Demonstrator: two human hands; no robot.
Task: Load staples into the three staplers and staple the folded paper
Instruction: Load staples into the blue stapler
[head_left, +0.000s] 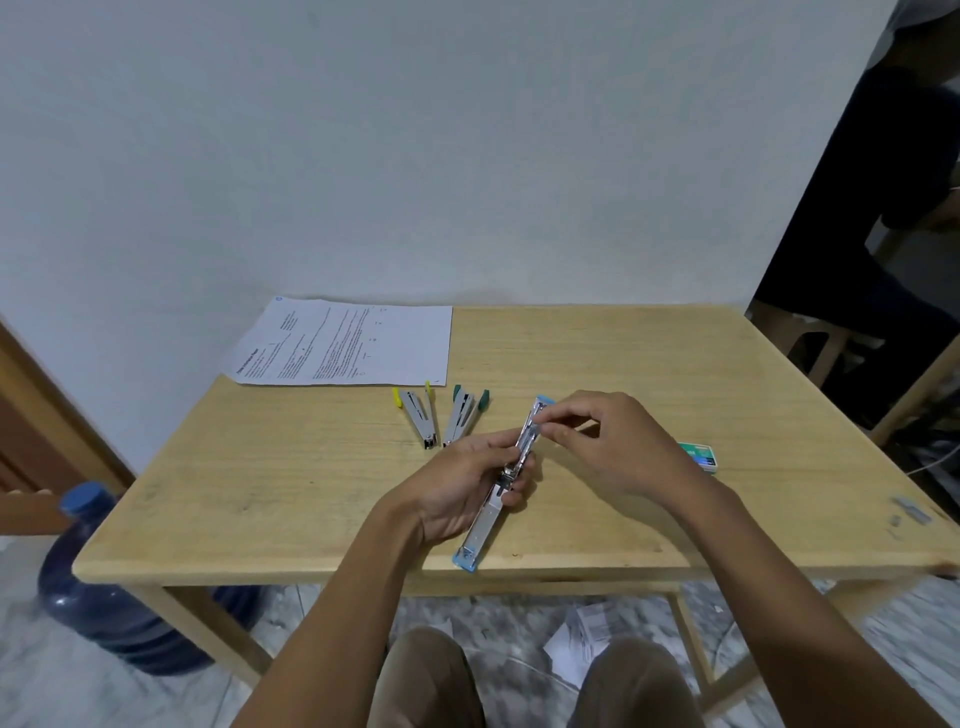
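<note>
A blue stapler (483, 530) lies swung fully open in a long line near the table's front edge. My left hand (457, 488) grips it at the hinge. My right hand (613, 447) pinches its fingertips at the stapler's far half, over the metal channel; whether a staple strip is between the fingers is hidden. A yellow stapler (418, 415) and a green stapler (462, 415) lie opened in V shapes behind. A printed paper (353, 345) lies flat at the back left. A green staple box (701, 457) sits right of my right hand.
The wooden table (649, 374) stands against a white wall. Loose staple bits (909, 509) lie near its right edge. A blue water jug (104, 587) stands on the floor at left. Crumpled papers (582, 639) lie under the table. Another person sits at the far right.
</note>
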